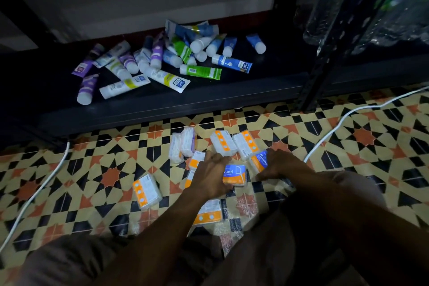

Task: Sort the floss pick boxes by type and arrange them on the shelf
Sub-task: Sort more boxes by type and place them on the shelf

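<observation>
- The boxes [146, 190] lie scattered on the floor [92, 169] just in front of the shelf [243, 90], probably tipped out so the types can be told apart.
- None is on the shelf yet; loose tubes [167, 76] cover it.
- The left hand [210, 173] curls over the left end of a blue-faced box [235, 174], gripping it, likely to draw it aside.
- That box lies flat, label up, long axis running left to right along the shelf front.
- The right hand [282, 165] bends over a second box [260, 160]; I cannot tell whether it grips it.
- The second box is turned so that its lettering runs towards the shelf.
</observation>
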